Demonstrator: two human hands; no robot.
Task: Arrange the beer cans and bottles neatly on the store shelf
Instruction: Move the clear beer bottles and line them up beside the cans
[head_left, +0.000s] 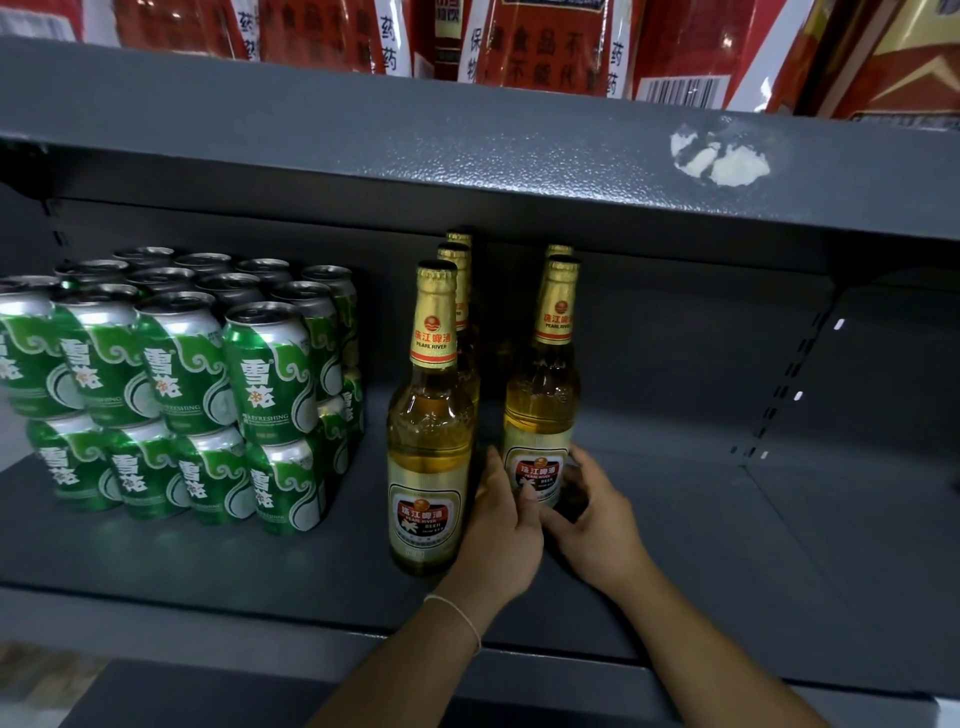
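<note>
Two rows of Pearl River beer bottles stand upright on the grey shelf (727, 545). The front bottle of the left row (428, 431) stands nearest the shelf edge. Both hands are cupped around the base of the front bottle of the right row (540, 384). My left hand (504, 535) holds its left side, between the two front bottles. My right hand (597, 525) curls round its right side. More bottles (460, 270) stand behind each front one, mostly hidden. Green beer cans (182, 374) are stacked two high in neat rows at the left.
The upper shelf board (467, 145) hangs low over the bottle tops, carrying red boxes (545, 41). The shelf's right half holds nothing, bounded by a slotted upright (789, 374). The shelf's front lip (208, 618) runs across below the cans.
</note>
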